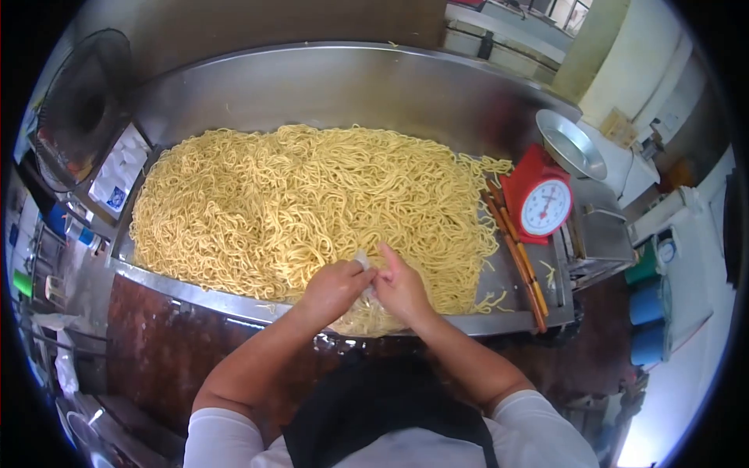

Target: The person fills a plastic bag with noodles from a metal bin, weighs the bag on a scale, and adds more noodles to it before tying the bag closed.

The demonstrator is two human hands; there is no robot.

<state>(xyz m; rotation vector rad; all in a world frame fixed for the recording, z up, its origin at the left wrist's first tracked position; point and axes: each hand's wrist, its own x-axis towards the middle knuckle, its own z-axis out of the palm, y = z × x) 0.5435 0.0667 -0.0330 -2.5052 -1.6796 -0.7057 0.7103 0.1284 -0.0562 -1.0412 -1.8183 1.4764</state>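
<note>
A clear plastic bag of noodles (365, 318) rests at the front edge of a metal tray (312, 74), under and between my hands. My left hand (337, 290) is closed on the gathered top of the bag, with a bit of whitish plastic poking up above the fingers. Against it, my right hand (402, 292) pinches the same gathered plastic, its index finger pointing forward. My fingertips partly hide the bag's neck. Just beyond both hands spreads a large heap of loose yellow noodles (312, 195).
Right of the heap, a red dial scale (538, 199) carries a metal pan (571, 144). Long wooden sticks (516, 253) lie beside it, overhanging the tray's front edge. A fan (84, 109) and a pack of white plastic bags (119, 168) are at the left. Blue bins (649, 324) stand far right.
</note>
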